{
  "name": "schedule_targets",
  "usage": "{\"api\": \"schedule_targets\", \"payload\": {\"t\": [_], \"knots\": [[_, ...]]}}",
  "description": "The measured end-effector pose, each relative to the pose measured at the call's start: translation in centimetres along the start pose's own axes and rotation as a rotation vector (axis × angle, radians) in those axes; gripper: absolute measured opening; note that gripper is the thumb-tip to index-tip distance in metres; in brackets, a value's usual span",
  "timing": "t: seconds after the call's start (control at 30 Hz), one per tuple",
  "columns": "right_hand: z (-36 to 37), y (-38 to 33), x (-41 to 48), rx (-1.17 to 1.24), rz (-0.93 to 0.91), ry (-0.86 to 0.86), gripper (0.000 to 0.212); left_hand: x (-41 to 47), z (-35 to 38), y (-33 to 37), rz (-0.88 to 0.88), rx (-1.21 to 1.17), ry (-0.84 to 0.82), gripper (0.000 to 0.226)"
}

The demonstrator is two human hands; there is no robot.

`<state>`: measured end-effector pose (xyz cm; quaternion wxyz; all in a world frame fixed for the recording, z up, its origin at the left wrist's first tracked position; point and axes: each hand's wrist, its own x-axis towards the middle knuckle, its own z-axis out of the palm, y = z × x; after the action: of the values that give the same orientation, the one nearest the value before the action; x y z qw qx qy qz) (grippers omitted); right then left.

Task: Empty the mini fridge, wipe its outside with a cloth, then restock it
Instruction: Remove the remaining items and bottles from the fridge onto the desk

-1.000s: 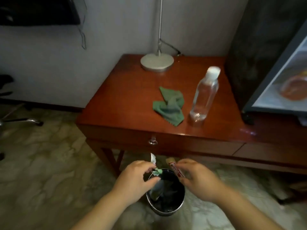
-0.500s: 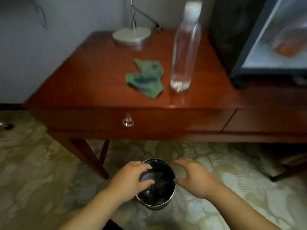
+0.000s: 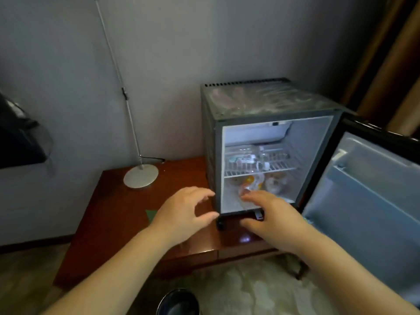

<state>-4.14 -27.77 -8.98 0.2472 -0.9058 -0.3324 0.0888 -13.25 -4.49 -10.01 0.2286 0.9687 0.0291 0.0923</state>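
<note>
Two hands, both empty, reach toward the open mini fridge [image 3: 268,142]. Left hand [image 3: 184,212]: fingers spread and slightly curled, hovering over the desk [image 3: 118,223] just beside the fridge's near-left corner, gripping nothing. Right hand [image 3: 270,212]: fingers spread, tips at the lower opening of the fridge, apparently not yet closed on anything. Fridge stands on the right of the desk, door [image 3: 368,196] swung wide to the right.

Judged step: emptying, not finished; wiping and restocking not begun.

Risks:
- Lower compartment holds soft clear bags of food [image 3: 256,183]; a one-handed pull on slack plastic could tear it or spill the contents onto the desk.
- Clear bottles [image 3: 247,159] lie on the wire shelf [image 3: 261,165]; they could roll forward and drop if the shelf is knocked while the hand works below.
- The open door hangs beyond the desk's edge; an elbow against it could shift the fridge.

Count:
- Fridge: one, one wire shelf.
- Bottles on the shelf: at least two; blur prevents an exact count.
- Bags below: two or three, cannot tell.
- Lamp base [image 3: 141,176]: one, far left of desk.
- Green cloth [image 3: 150,215]: one, a corner showing behind the left wrist.
- Bin [image 3: 177,302]: one, near, on the floor.
</note>
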Motion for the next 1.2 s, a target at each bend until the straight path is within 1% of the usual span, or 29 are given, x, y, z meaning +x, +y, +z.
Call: {"api": "schedule_targets", "payload": {"t": [0.17, 0.33, 0.5, 0.6, 0.73, 0.87, 0.93, 1.07, 1.2], "knots": [[-4.1, 3.3, -3.2, -0.021, 0.1, 0.077, 0.057, 2.6, 2.2, 4.1, 0.091, -0.03, -0.028, 0.052], [-8.1, 7.3, -3.9, -0.091, 0.245, 0.176, 0.055, 7.3, 4.0, 7.0, 0.204, -0.071, -0.066, 0.049], [-10.1, 11.2, -4.5, -0.147, 0.437, 0.277, 0.055, 14.6, 7.3, 9.8, 0.38, -0.135, -0.137, 0.05], [-11.1, 13.2, -4.9, -0.187, 0.57, 0.296, 0.054, 19.1, 9.3, 12.4, 0.511, -0.185, -0.161, 0.047], [-11.9, 14.7, -4.9, -0.215, 0.732, 0.318, 0.057, 24.1, 11.9, 15.4, 0.676, -0.228, -0.256, 0.048], [-11.4, 15.8, -4.7, -0.182, 0.84, 0.334, 0.059, 27.6, 13.9, 17.1, 0.785, -0.241, -0.336, 0.048], [-11.2, 16.1, -4.4, -0.14, 0.868, 0.324, 0.061, 28.7, 14.8, 17.6, 0.826, -0.226, -0.373, 0.049], [-11.7, 16.3, -2.9, -0.058, 0.839, 0.306, 0.062, 30.2, 15.5, 18.5, 0.904, -0.156, -0.406, 0.054], [-12.3, 16.8, -1.4, 0.017, 0.811, 0.276, 0.054, 31.2, 15.5, 19.5, 0.983, -0.051, -0.427, 0.048]]}}
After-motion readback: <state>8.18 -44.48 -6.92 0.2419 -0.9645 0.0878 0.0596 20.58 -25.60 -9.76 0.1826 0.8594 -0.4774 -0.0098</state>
